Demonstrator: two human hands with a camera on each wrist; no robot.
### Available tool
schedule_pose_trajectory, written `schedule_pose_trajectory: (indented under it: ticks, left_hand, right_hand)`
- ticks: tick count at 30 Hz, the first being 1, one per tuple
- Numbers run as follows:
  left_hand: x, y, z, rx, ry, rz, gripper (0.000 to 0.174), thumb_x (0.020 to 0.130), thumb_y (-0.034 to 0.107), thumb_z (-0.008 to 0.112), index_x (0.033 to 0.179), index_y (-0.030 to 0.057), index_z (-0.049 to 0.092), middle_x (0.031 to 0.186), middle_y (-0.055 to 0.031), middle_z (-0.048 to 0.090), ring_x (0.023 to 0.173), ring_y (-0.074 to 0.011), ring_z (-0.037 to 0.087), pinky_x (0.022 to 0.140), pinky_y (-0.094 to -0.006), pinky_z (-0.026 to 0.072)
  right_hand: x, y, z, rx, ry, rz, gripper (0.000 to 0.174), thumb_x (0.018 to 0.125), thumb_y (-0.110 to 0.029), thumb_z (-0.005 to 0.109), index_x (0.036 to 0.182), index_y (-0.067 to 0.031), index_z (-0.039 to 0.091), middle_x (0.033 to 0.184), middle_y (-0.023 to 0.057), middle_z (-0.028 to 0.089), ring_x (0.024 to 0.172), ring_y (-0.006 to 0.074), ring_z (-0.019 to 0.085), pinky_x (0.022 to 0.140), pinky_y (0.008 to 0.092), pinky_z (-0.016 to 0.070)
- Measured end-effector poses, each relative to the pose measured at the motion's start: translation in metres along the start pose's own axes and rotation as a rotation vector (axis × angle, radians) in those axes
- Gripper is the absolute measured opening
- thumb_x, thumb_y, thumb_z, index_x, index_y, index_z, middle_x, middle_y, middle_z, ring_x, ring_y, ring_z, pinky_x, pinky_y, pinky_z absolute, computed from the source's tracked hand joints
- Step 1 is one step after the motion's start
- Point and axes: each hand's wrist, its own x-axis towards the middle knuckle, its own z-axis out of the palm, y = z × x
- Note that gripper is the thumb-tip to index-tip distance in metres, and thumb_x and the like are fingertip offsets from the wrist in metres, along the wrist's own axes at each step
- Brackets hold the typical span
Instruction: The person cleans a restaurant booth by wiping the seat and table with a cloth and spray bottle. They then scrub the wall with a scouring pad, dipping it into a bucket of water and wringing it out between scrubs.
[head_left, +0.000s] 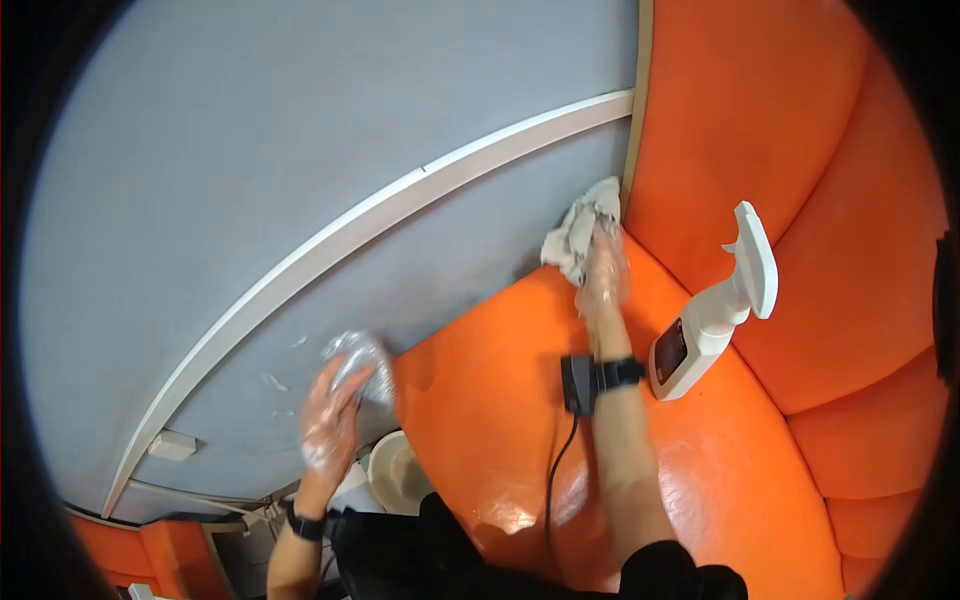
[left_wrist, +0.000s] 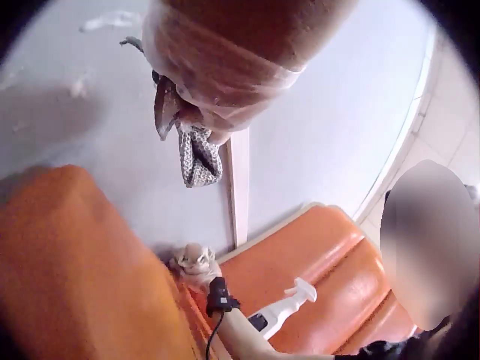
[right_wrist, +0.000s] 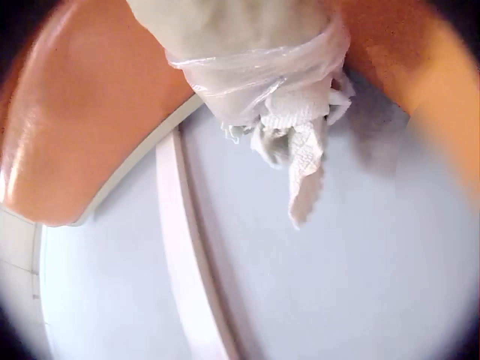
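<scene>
My right hand [head_left: 605, 268], in a clear plastic glove, grips a crumpled off-white cloth [head_left: 568, 242] against the grey wall [head_left: 300, 130], at the corner where seat and backrest meet. Folds of that cloth [right_wrist: 306, 169] hang past the fingers in the right wrist view. My left hand [head_left: 328, 415], also gloved in clear plastic, holds a silvery-grey mesh scouring cloth [head_left: 368, 365] by the wall, left of the orange seat [head_left: 480, 380]. A folded end of the mesh [left_wrist: 199, 161] sticks out below the fingers in the left wrist view.
A white spray bottle [head_left: 700, 330] stands on the seat beside my right forearm, near the orange backrest [head_left: 750, 120]. A pale bucket [head_left: 376, 475] sits below the seat's left edge. A white rail [head_left: 400, 200] runs along the wall, with a small white box [head_left: 172, 445] at lower left.
</scene>
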Motion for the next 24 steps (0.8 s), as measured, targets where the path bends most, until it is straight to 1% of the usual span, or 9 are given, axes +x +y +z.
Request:
schedule_pose_trajectory:
  ticks: [6, 9, 11, 13, 16, 17, 20, 22, 24]
  left_hand:
    - [-0.062, -0.003, -0.048, -0.268, 0.236, -0.407, 0.043, 0.087, -0.006, 0.050, 0.121, 0.0113, 0.070, 0.139, -0.0141, 0.055, 0.129, -0.0265, 0.050, 0.101, -0.0342, 0.0444]
    - [-0.073, -0.018, -0.059, -0.297, 0.309, -0.389, 0.044, 0.086, -0.006, 0.048, 0.123, 0.0063, 0.068, 0.138, -0.0145, 0.055, 0.129, -0.0249, 0.049, 0.103, -0.0317, 0.0416]
    - [-0.075, -0.026, -0.057, -0.238, 0.296, -0.359, 0.045, 0.084, -0.006, 0.048, 0.123, 0.0050, 0.067, 0.136, -0.0143, 0.056, 0.129, -0.0248, 0.049, 0.102, -0.0311, 0.0411]
    - [-0.067, -0.023, -0.051, -0.422, 0.316, -0.426, 0.045, 0.084, -0.006, 0.049, 0.123, 0.0057, 0.068, 0.135, -0.0121, 0.057, 0.123, -0.0210, 0.052, 0.097, -0.0281, 0.0437]
    - [-0.053, 0.001, -0.038, -0.596, 0.320, -0.491, 0.047, 0.082, -0.007, 0.051, 0.124, 0.0069, 0.068, 0.134, -0.0059, 0.056, 0.110, -0.0114, 0.053, 0.083, -0.0216, 0.0449]
    - [-0.047, 0.012, -0.036, -0.640, 0.293, -0.570, 0.047, 0.082, -0.007, 0.052, 0.124, 0.0069, 0.068, 0.135, -0.0058, 0.056, 0.111, -0.0121, 0.053, 0.084, -0.0217, 0.0441]
    - [-0.045, 0.012, -0.030, -0.651, 0.286, -0.478, 0.047, 0.081, -0.008, 0.053, 0.124, 0.0049, 0.067, 0.135, -0.0071, 0.056, 0.118, -0.0147, 0.051, 0.094, -0.0243, 0.0419]
    - [-0.051, 0.007, -0.033, -0.644, 0.310, -0.472, 0.047, 0.081, -0.008, 0.053, 0.124, 0.0044, 0.067, 0.135, -0.0080, 0.056, 0.120, -0.0165, 0.051, 0.097, -0.0256, 0.0408]
    - [-0.062, -0.002, -0.042, -0.624, 0.334, -0.474, 0.047, 0.081, -0.007, 0.052, 0.124, 0.0040, 0.067, 0.135, -0.0089, 0.057, 0.122, -0.0182, 0.050, 0.100, -0.0270, 0.0397]
  right_hand:
    - [0.043, -0.018, 0.030, -0.423, 0.008, 0.120, 0.071, 0.084, -0.028, 0.062, 0.149, -0.0108, 0.039, 0.136, 0.0163, 0.056, 0.116, 0.0265, 0.057, 0.095, 0.0343, 0.0470]
    - [0.011, -0.003, 0.044, -0.719, 0.086, 0.188, 0.067, 0.085, -0.022, 0.060, 0.149, -0.0112, 0.040, 0.139, 0.0184, 0.054, 0.116, 0.0295, 0.058, 0.096, 0.0353, 0.0478]
    - [-0.028, 0.028, 0.050, -0.893, 0.007, -0.100, 0.073, 0.088, -0.016, 0.057, 0.155, -0.0102, 0.027, 0.143, 0.0214, 0.049, 0.120, 0.0351, 0.057, 0.099, 0.0390, 0.0479]
    - [-0.061, 0.029, 0.056, -0.795, -0.179, 0.114, 0.080, 0.088, -0.016, 0.058, 0.157, -0.0102, 0.018, 0.143, 0.0216, 0.050, 0.121, 0.0358, 0.057, 0.099, 0.0400, 0.0474]
    - [-0.091, 0.027, 0.071, -1.053, -0.313, 0.280, 0.060, 0.089, -0.022, 0.060, 0.142, -0.0002, 0.043, 0.127, 0.0177, 0.062, 0.111, 0.0295, 0.062, 0.090, 0.0400, 0.0519]
    - [-0.085, 0.041, 0.060, -1.054, -0.312, 0.281, 0.060, 0.089, -0.022, 0.060, 0.142, -0.0002, 0.043, 0.127, 0.0177, 0.062, 0.111, 0.0295, 0.062, 0.090, 0.0400, 0.0519]
    - [-0.072, 0.030, 0.028, -0.064, -0.328, 0.326, 0.032, 0.095, -0.019, 0.054, 0.124, -0.0068, 0.056, 0.099, 0.0034, 0.062, 0.085, 0.0156, 0.060, 0.076, 0.0331, 0.0539]
    - [-0.061, -0.037, 0.048, -0.282, -0.032, 0.107, 0.026, 0.096, -0.016, 0.051, 0.120, -0.0079, 0.057, 0.100, 0.0024, 0.062, 0.085, 0.0147, 0.060, 0.073, 0.0344, 0.0536]
    - [0.017, -0.017, 0.026, -0.085, -0.060, -0.115, 0.034, 0.097, -0.023, 0.053, 0.126, -0.0069, 0.057, 0.106, 0.0056, 0.064, 0.093, 0.0176, 0.062, 0.075, 0.0363, 0.0534]
